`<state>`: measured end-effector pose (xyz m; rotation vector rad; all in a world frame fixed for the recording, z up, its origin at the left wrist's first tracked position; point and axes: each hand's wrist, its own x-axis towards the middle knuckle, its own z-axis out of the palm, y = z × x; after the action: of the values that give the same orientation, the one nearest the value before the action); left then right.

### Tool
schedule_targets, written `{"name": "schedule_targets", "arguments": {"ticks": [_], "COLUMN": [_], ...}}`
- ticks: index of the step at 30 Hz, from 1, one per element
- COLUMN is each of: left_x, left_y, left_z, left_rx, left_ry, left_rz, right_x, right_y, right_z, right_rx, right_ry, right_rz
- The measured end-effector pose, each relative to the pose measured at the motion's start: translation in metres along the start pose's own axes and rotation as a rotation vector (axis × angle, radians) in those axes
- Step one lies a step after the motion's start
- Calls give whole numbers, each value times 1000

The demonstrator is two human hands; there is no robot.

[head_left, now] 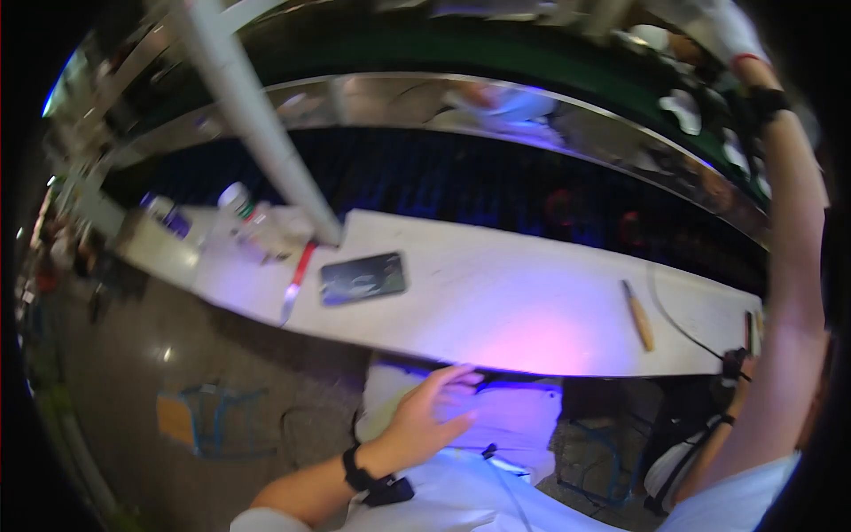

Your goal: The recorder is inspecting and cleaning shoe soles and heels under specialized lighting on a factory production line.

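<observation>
My left hand [430, 415] hovers over my lap by the near edge of the white table [461, 266]. It is bare, with its fingers apart and nothing in it. My right arm stretches far up and to the right, over the green conveyor belt [603, 84]. The right hand [734, 37] seems to wear a white glove with a red cuff. Its fingers are blurred at the picture's rim, beside pale pieces [681, 111] on the belt. A dark phone [363, 278] lies flat on the table, right of a red-handled knife [300, 279].
A wooden-handled tool [638, 317] and a thin cable lie on the table's right part. A white bottle [235, 200] and a purple container [167, 215] stand at the left, near a slanting white post [257, 120]. A blue-framed stool [213, 421] is on the floor. Another person sits at right.
</observation>
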<state>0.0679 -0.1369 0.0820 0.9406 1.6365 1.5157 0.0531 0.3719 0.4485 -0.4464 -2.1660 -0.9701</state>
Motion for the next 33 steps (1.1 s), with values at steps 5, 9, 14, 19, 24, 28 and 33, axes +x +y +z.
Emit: {"name": "schedule_targets", "arguments": {"ticks": [5, 9, 14, 19, 24, 28, 33], "left_x": [16, 78, 260, 418, 481, 465, 294], "left_y": [-13, -23, -39, -59, -106, -91, -37], "left_z": [-11, -14, 36, 99, 110, 74, 43], "left_rx": [-99, 262, 353, 373, 722, -207, -818], "left_ry": [43, 68, 57, 358, 353, 63, -125], "left_rz": [-95, -51, 254, -249, -485, -404, -277], "right_x": [-69, -113, -146, -151, -159, -160, -163], "right_y": [-7, -4, -11, -13, -13, -11, 5], "right_z": [31, 49, 76, 78, 80, 96, 122], "right_rx": [252, 257, 554, 541, 854, 1116, 842], "right_ry": [136, -485, -512, -563, -387, -308, -378], "right_rz": [84, 374, 400, 516, 658, 725, 805]}}
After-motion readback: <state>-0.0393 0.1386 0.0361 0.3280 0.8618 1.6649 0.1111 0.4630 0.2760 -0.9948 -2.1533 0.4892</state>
